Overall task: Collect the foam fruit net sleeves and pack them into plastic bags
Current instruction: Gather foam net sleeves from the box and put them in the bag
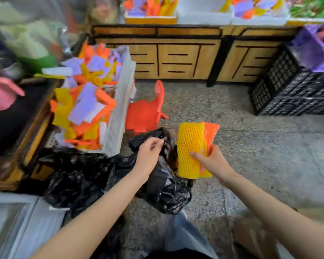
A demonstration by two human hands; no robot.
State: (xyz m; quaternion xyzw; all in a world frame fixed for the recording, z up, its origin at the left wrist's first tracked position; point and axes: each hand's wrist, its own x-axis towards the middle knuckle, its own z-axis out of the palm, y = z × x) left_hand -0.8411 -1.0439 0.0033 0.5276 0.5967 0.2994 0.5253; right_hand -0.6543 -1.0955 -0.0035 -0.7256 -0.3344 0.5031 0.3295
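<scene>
left hand [150,152]: grip curled, pinches rim of black plastic bag [165,186], holds mouth up
right hand [212,161]: grip clamped on flat sleeve stack [190,146], yellow in front, orange behind, thumb across front
stack place: just right of left grip, beside bag mouth, not yet inside
done: bag bulges, contents hidden; likely part filled
left: white crate [120,101] beyond left grip heaped with loose sleeves [86,103]; plenty to go
surface: speckled stone floor [251,146] below both grips
room: wooden cabinets [176,58] well beyond, red stool [146,113] between crate and bag, black crate [297,94] far right
</scene>
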